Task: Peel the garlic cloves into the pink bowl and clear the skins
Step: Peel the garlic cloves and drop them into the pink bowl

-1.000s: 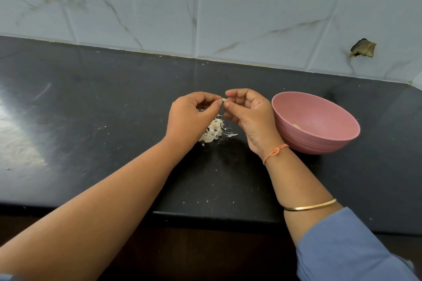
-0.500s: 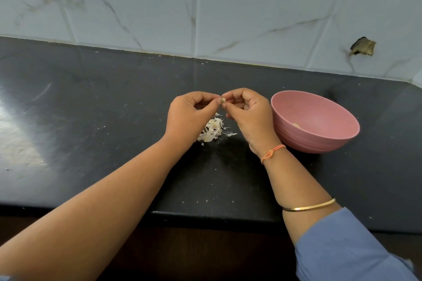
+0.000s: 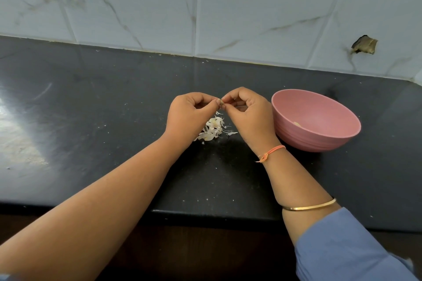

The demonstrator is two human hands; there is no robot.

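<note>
Two hands pinch a small garlic clove (image 3: 220, 101) above the black counter (image 3: 91, 109).
The left hand (image 3: 189, 116) and right hand (image 3: 249, 116) meet at the fingertips, with fingers curled and squeezing the clove. White skins (image 3: 212, 131) lie in a pile under them. The pink bowl (image 3: 319, 141) sits just beside the right hand.
</note>
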